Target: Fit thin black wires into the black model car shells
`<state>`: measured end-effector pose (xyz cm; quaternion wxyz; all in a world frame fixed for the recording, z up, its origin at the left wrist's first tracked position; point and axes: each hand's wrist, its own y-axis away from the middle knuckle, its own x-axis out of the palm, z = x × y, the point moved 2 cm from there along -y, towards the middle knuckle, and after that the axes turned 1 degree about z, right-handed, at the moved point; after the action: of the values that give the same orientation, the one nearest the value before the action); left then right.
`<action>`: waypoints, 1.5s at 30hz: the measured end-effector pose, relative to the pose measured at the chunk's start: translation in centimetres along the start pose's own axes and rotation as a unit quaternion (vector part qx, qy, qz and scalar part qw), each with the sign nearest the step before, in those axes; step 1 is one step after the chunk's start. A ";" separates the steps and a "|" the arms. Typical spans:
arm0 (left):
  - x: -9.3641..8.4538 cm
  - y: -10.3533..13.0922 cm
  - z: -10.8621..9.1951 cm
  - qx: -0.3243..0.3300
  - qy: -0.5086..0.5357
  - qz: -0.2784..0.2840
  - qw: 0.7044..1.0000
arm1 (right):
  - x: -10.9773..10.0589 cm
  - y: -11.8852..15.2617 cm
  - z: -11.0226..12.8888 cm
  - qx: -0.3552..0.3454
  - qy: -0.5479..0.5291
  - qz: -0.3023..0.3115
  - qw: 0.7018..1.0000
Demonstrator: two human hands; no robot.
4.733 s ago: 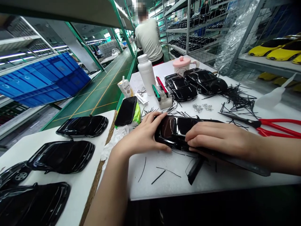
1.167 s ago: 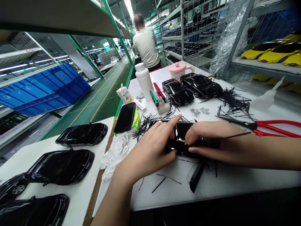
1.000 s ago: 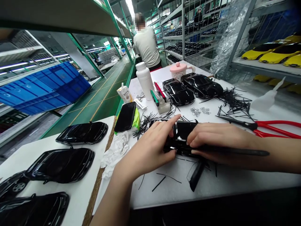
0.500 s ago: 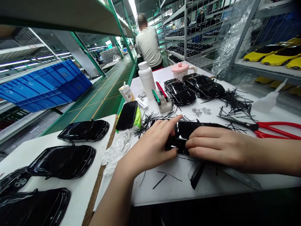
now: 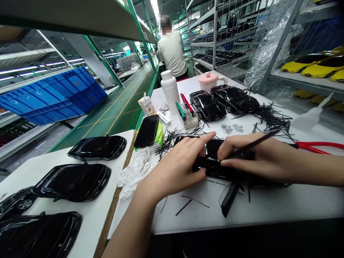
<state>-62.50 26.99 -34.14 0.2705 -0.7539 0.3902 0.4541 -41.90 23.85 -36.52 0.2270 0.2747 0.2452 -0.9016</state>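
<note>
A glossy black model car (image 5: 213, 148) lies on the white worktop, partly hidden by both hands. My left hand (image 5: 185, 163) steadies it, with the thumb on the near side and the fingers over the top. My right hand (image 5: 258, 157) pinches a slim dark tool (image 5: 259, 141) whose kind I cannot make out. Its fingertips are at the car's body, and the tool's far end points up to the right. A black strip-like piece (image 5: 229, 200) lies in front of the car. Thin black strips (image 5: 184, 208) are scattered around.
Red-handled cutters (image 5: 319, 146) and a translucent squeeze bottle (image 5: 306, 116) are at right. Behind are two black model cars (image 5: 208, 105), a white bottle (image 5: 170, 93), a pink-lidded mug (image 5: 208, 80) and a phone (image 5: 147, 130). More black cars (image 5: 73, 181) stand left. A co-worker (image 5: 172, 52) is ahead.
My right hand has lifted from lying flat along the car into a pinch, and the dark tool now shows in it. A grey blade-like shape beneath that hand is no longer visible.
</note>
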 end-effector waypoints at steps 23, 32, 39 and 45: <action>0.7 0.1 -1.0 0.088 -0.210 -0.093 0.969 | -0.1 0.3 -0.2 0.054 -0.063 -0.046 0.996; 0.4 -0.1 -0.8 0.043 -0.143 -0.079 0.986 | 0.8 1.5 -0.2 -0.209 0.123 -0.038 0.969; 0.4 0.0 -0.4 0.011 -0.056 -0.036 0.998 | 1.0 1.4 -0.2 -0.246 0.158 -0.030 0.956; 0.3 -0.1 -0.5 0.035 -0.029 -0.021 0.999 | 1.1 1.4 -0.4 -0.262 0.183 -0.032 0.947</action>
<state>-62.10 26.56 -34.22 0.3174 -0.7386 0.3823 0.4556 -41.79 22.67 -37.98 0.2134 0.3574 0.5187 -0.7468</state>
